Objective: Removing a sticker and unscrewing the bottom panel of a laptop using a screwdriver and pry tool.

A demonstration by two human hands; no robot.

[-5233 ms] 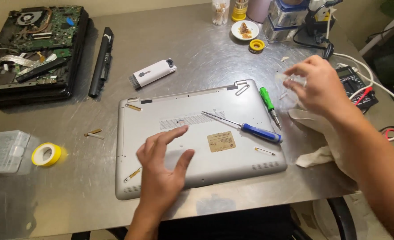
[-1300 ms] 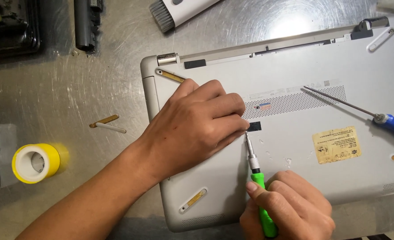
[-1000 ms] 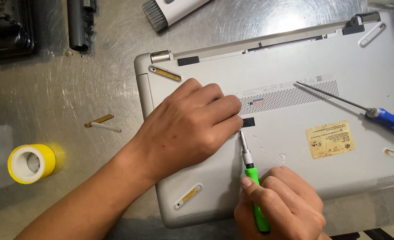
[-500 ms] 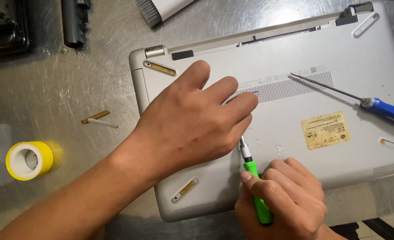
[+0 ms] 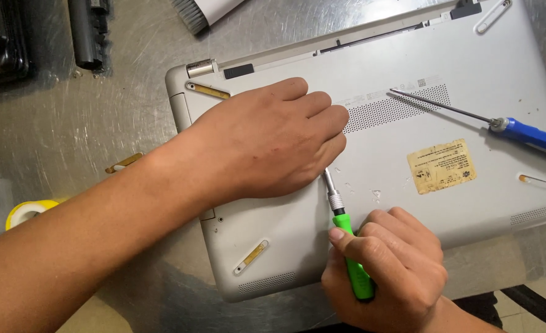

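Inspector: Where is the work sitting?

Technician: The silver laptop (image 5: 408, 185) is lying underside up on the metal table (image 5: 100, 123). The left hand (image 5: 267, 145) is pressing flat on it, fingers together, holding nothing.

Inspector: And the tool?

Technician: The right hand (image 5: 387, 271) is closing around the green screwdriver (image 5: 347, 246), its tip hiding under the left fingers. Keeping the shaft square to the screw and pressing down firmly looks advisable.

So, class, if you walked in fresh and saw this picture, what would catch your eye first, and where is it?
First, the left hand pressed flat on the upturned silver laptop at the centre of the metal table. Just below it, the right hand grips a green screwdriver whose tip disappears under the left hand's fingers. A blue screwdriver lies loose on the laptop's right side.
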